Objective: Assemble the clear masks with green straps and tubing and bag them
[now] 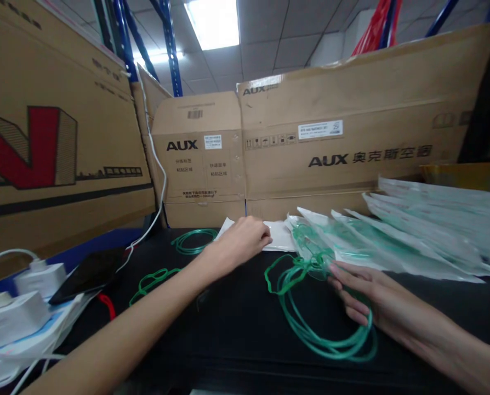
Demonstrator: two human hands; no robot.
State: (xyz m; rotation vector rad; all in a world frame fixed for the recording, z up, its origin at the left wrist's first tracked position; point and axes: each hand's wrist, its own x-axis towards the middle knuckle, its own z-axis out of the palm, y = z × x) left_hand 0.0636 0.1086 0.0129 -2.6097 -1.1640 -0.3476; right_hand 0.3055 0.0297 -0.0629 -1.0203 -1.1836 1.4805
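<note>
My right hand (358, 291) is closed on a coil of clear green tubing (327, 348), thumb and fingers at its upper end. A darker green elastic strap (272, 277) hangs beside the coil, and a clear plastic piece shows near my thumb. My left hand (249, 238) reaches across the black table with its fingers curled closed, over a flat white pouch (281, 236). Its fingertips are hidden, so I cannot tell whether they pinch the pouch. Another green tubing coil (193, 241) and a green elastic loop (152, 282) lie left of my left arm.
White-and-clear pouches (426, 236) with green contents lie overlapped at the right. Cardboard panels (352, 126) wall the back and left. At the left are a dark phone (89, 274), a power strip with white chargers (15, 323), and a white cable (157, 159).
</note>
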